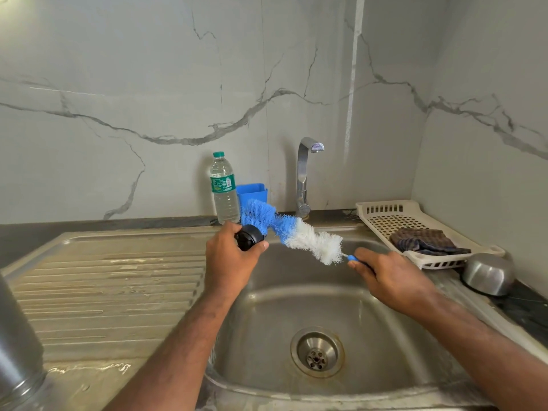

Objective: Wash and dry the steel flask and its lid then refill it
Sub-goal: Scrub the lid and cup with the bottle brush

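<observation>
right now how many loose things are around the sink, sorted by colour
Blue: 2, brush (blue and white), cup
Black: 1, lid
Steel: 2, bowl, flask
Clear: 1, bottle
Cream: 1, tray
Dark checked: 1, cloth
Total: 8

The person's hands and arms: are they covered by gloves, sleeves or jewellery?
No. The left hand and right hand are bare, without gloves, and no rings or bracelets are visible. Both forearms are uncovered as far as the picture shows; no sleeve comes into view.
</observation>
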Demonstrator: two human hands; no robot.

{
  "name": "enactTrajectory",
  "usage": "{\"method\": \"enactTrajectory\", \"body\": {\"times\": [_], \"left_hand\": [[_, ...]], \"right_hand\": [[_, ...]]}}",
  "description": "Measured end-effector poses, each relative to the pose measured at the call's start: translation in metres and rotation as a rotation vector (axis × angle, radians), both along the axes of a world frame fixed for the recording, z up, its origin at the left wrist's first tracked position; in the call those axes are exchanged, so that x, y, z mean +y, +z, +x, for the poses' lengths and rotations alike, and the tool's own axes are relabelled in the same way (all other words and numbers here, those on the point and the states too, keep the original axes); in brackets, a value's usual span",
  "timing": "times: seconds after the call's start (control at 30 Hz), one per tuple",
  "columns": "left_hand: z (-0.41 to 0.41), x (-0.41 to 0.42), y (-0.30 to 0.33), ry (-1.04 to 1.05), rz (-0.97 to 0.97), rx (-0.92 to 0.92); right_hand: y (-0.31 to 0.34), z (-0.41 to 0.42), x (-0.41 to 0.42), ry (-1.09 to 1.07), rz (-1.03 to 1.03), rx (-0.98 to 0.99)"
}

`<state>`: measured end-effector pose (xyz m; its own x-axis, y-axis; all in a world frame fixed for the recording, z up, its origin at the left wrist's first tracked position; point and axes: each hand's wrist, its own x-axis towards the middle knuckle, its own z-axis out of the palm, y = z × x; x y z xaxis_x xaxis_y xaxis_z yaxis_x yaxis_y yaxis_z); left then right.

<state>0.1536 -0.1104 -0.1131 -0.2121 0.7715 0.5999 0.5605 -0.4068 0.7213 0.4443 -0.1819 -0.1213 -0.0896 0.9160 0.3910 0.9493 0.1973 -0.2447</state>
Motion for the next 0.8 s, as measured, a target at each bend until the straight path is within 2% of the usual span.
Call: {"method": "enactTrajectory", "body": {"times": [0.2, 0.4, 0.6, 0.73, 0.8], "left_hand": [[-0.009, 0.001, 0.005, 0.099, 0.010, -0.072], [0.007, -0.004, 0.004, 0.008, 0.047, 0.047], [-0.012, -0.001, 0.007, 0.121, -0.006, -0.125], [0.002, -0.004, 0.004, 0.001, 0.022, -0.015], [0.006, -0.003, 0.004, -0.007, 0.030, -0.024]], "right_hand": [[0.001, -0.003, 0.000, 0.030, 0.001, -0.022], [0.000, -0.011, 0.003, 0.051, 0.028, 0.003], [0.002, 0.002, 0.000, 0.059, 0.039, -0.001], [-0.001, -0.012, 0.005, 0.069, 0.058, -0.001], [0.001, -0.009, 0.005, 0.068, 0.080, 0.018]]}}
